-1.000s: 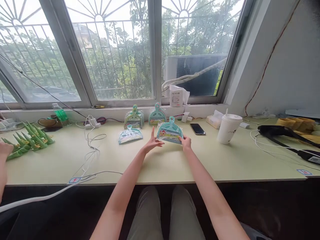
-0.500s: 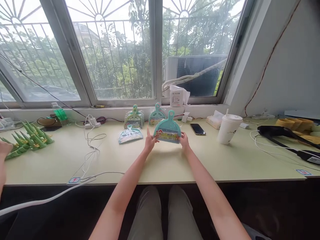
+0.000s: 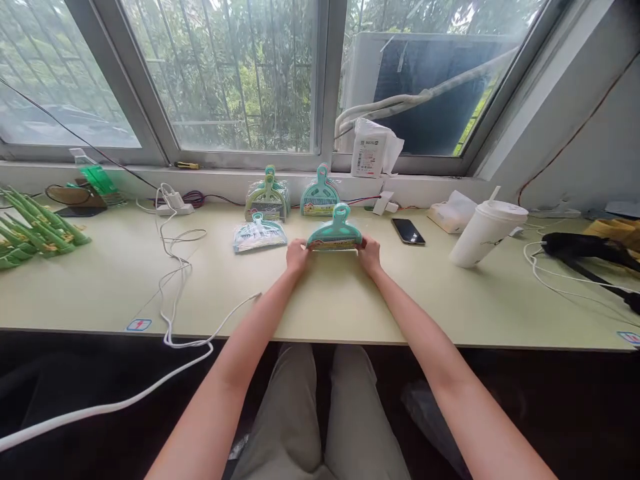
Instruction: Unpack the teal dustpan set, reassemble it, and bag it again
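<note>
A teal dustpan-and-brush set (image 3: pixel 334 233) with a printed label along its lower edge leans back at the middle of the table. My left hand (image 3: pixel 297 256) is closed on its left lower corner, and my right hand (image 3: pixel 369 256) grips the right one. To the left lies another dustpan set (image 3: pixel 260 236) in clear wrap. Behind stand a green-toned stack of wrapped dustpan sets (image 3: pixel 267 200) and a teal wrapped dustpan set (image 3: pixel 321 192).
Right of my hands are a phone (image 3: pixel 408 231), a tissue pack (image 3: pixel 453 212) and a white lidded cup (image 3: pixel 485 233) with a straw. White cables (image 3: pixel 173 287) run across the left side, near a green spiky plant-like bundle (image 3: pixel 37 230). The table's front edge (image 3: pixel 340 343) is close to my knees.
The held dustpan set has tipped back and come down toward the table, both hands still on it. My left index finger has folded in. My view tilts lower; another hand at far left is gone.
</note>
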Motion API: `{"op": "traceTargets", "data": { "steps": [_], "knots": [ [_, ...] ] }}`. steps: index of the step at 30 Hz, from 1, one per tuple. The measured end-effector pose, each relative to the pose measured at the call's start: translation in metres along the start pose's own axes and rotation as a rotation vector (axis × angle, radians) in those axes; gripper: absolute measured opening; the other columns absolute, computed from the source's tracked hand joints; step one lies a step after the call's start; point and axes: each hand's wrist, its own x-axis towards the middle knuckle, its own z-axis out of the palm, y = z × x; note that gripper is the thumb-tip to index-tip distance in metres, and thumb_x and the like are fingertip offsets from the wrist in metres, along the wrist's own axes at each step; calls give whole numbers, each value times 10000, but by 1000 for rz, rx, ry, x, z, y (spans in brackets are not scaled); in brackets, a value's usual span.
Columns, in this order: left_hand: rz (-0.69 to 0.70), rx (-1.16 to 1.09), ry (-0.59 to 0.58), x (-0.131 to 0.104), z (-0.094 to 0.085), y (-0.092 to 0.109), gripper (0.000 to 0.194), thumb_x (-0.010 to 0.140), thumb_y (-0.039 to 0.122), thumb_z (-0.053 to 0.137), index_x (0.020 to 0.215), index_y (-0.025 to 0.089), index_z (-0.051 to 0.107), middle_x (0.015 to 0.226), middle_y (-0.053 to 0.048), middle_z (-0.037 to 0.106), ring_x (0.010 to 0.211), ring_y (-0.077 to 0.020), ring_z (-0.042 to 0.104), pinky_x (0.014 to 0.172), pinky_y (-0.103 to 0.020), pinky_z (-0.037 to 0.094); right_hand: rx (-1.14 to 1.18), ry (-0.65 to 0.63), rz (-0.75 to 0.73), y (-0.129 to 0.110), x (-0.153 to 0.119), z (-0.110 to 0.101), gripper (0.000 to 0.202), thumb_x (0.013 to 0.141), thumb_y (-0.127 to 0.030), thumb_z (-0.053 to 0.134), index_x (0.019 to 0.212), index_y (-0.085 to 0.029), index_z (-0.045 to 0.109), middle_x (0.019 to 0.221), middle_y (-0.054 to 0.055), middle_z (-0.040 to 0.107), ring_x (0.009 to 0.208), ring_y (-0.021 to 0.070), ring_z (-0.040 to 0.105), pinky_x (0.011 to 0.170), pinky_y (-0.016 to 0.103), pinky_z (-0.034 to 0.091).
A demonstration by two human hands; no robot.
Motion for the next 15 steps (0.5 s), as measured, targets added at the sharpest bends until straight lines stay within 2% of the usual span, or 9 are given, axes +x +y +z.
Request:
{"op": "traceTargets", "data": {
  "steps": [4,8,10,12,15],
  "knots": [
    [30,30,1,33,10,-7,159,839,214,582,902,184,725,1042,-98,647,996,-237,597,878,-332,456,-151,-21,-59,13,38,24,302,809,-133,486,1030,-203,679,888,83,719,855,271,639,832,399,470],
    [-10,-21,42,83,20,-13,126,841,178,566,890,186,682,1006,-103,651,1016,-255,595,915,-367,439,-149,-1,-45,22,81,58,410,826,-119,447,1182,-230,618,947,86,705,933,289,641,879,438,475],
    [-66,-81,85,112,28,-15,133,823,148,584,938,173,647,995,-111,656,1026,-262,601,920,-372,434,-156,5,-48,26,105,76,424,834,-131,438,1211,-241,600,1053,97,685,1053,294,612,932,457,471],
    [-133,-150,133,141,38,-17,278,815,137,605,1092,158,580,981,-115,660,1015,-261,616,906,-368,437,-179,59,-63,32,129,95,468,842,-149,430,1288,-222,551,1257,127,606,1239,300,512,1012,483,441],
    [-233,-212,226,178,52,-20,496,850,173,602,1306,149,408,988,-120,658,1027,-258,629,914,-371,436,-177,140,-94,43,161,123,599,864,-178,402,1461,-154,362,1513,159,374,1428,290,297,1123,509,348]
  ]
}}
